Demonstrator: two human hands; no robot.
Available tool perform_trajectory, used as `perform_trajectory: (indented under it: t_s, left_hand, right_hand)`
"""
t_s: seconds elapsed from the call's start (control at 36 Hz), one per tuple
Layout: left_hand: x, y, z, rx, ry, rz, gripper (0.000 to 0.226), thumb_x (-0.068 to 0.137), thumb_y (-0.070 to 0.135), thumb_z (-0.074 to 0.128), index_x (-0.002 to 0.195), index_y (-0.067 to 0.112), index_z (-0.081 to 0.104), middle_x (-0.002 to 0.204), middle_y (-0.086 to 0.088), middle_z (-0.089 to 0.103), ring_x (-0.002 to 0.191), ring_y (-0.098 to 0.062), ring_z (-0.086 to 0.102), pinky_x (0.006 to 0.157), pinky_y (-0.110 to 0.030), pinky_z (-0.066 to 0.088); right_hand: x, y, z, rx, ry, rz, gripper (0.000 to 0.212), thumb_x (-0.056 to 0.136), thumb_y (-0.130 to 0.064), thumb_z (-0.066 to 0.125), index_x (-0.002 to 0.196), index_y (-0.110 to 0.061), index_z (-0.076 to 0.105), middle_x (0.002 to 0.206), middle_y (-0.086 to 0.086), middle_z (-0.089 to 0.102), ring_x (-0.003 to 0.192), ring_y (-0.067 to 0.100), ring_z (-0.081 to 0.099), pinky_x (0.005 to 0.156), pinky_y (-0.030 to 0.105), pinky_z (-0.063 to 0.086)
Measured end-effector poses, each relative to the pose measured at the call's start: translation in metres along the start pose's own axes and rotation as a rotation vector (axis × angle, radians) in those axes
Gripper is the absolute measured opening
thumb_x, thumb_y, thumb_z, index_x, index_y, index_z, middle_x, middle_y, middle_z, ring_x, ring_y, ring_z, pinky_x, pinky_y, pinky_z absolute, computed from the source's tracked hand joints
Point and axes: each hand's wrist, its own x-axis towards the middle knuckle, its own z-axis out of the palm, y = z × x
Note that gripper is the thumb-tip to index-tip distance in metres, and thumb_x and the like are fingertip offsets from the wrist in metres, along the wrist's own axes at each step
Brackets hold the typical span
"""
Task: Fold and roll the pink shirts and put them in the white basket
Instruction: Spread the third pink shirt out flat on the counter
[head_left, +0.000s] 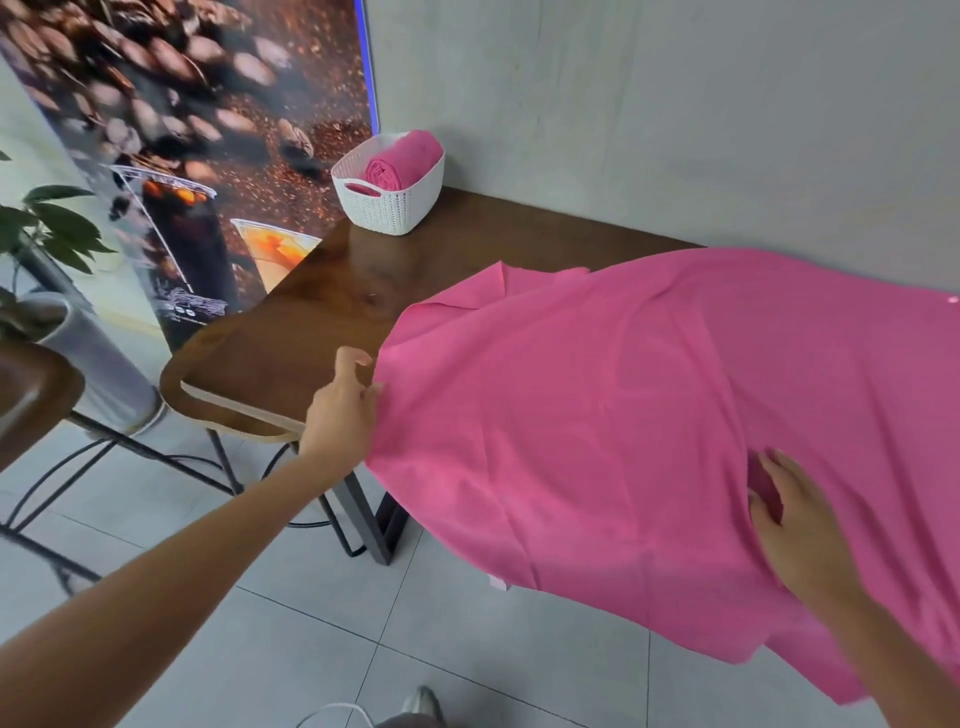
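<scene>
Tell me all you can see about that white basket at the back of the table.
The white basket is small and looks like plastic, with knit-patterned walls, rounded corners and a cut-out handle slot in its near end. It stands upright on the far corner of the dark wooden table, close to the grey wall, though whether it touches the wall is unclear. One rolled pink shirt lies inside, rising above the rim. Neither hand touches it.
</scene>
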Motion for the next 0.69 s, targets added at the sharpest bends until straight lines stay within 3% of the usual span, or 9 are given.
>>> perform_trajectory:
  t_s: [0.14, 0.33, 0.44, 0.53, 0.61, 0.69]
  left_hand:
    - [0.022, -0.007, -0.003, 0.229, -0.027, 0.108, 0.012, 0.098, 0.009, 0.036, 0.101, 0.02, 0.035, 0.087, -0.008, 0.054, 0.078, -0.038, 0.052, 0.069, -0.045, 0.041]
    - [0.053, -0.01, -0.009, 0.563, -0.049, 0.197, 0.028, 0.091, -0.002, 0.04, 0.114, 0.014, 0.038, 0.091, -0.007, 0.043, 0.076, -0.046, 0.058, 0.064, -0.046, 0.04]
    - [0.055, -0.002, -0.002, 0.617, 0.091, 0.246, 0.021, 0.092, -0.001, 0.049, 0.112, 0.005, 0.053, 0.103, -0.014, 0.047, 0.084, -0.042, 0.055, 0.068, -0.049, 0.045]
    - [0.037, 0.014, 0.011, 0.566, 0.186, 0.292, 0.024, 0.09, 0.012, 0.059, 0.114, 0.008, 0.06, 0.123, -0.017, 0.053, 0.102, -0.041, 0.051, 0.081, -0.051, 0.044]
    - [0.003, 0.039, 0.033, 0.492, 0.055, 0.244, 0.037, 0.098, 0.035, 0.054, 0.127, 0.013, 0.056, 0.136, -0.014, 0.05, 0.118, -0.04, 0.047, 0.094, -0.051, 0.039]
    - [-0.029, 0.061, 0.06, 0.5, -0.073, 0.178, 0.055, 0.1, 0.058, 0.039, 0.139, 0.02, 0.044, 0.148, -0.011, 0.04, 0.137, -0.039, 0.032, 0.107, -0.054, 0.03]
  right_hand:
    - [0.003, -0.008, 0.005, -0.054, -0.042, 0.038, 0.06, 0.094, -0.013, 0.063, 0.151, -0.008, 0.042, 0.16, 0.014, 0.032, 0.148, 0.033, 0.028, 0.123, 0.048, 0.022]
    - [0.003, -0.014, 0.008, -0.086, -0.069, 0.071, 0.066, 0.096, -0.022, 0.063, 0.155, -0.011, 0.036, 0.163, 0.014, 0.025, 0.151, 0.031, 0.02, 0.124, 0.047, 0.018]
    - [0.003, -0.014, 0.009, -0.087, -0.067, 0.082, 0.066, 0.095, -0.022, 0.063, 0.155, -0.011, 0.036, 0.163, 0.015, 0.026, 0.151, 0.031, 0.02, 0.124, 0.046, 0.017]
    - [0.003, -0.012, 0.01, -0.075, -0.062, 0.081, 0.067, 0.094, -0.022, 0.064, 0.154, -0.011, 0.036, 0.162, 0.015, 0.027, 0.151, 0.031, 0.021, 0.124, 0.048, 0.018]
    - [0.003, -0.011, 0.01, -0.071, -0.069, 0.082, 0.067, 0.095, -0.024, 0.063, 0.155, -0.013, 0.035, 0.163, 0.014, 0.026, 0.151, 0.03, 0.02, 0.124, 0.047, 0.017]
    - [0.002, -0.011, 0.01, -0.066, -0.065, 0.068, 0.066, 0.096, -0.026, 0.062, 0.155, -0.014, 0.035, 0.163, 0.013, 0.026, 0.151, 0.03, 0.02, 0.124, 0.048, 0.018]
